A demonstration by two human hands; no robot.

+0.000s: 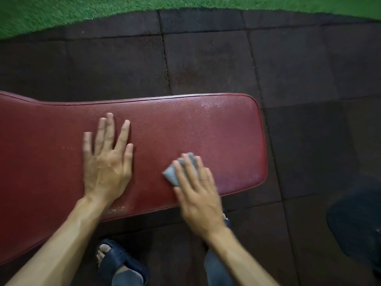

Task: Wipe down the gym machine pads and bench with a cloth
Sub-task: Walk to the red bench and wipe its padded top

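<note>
left hand point(106, 164) flat on table point(41, 162), left of right hand point(198, 190) | cloth point(181, 172) under right hand fingers, near table's right end | sandalled foot point(115, 259) on floor tiles point(206, 58) before table | turf point(82, 9) behind

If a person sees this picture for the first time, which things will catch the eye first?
The dark red bench fills the middle of the view. On it, the left hand lies flat, and the right hand presses a small grey cloth under straight fingers. Bright green turf runs along the top edge.
</note>
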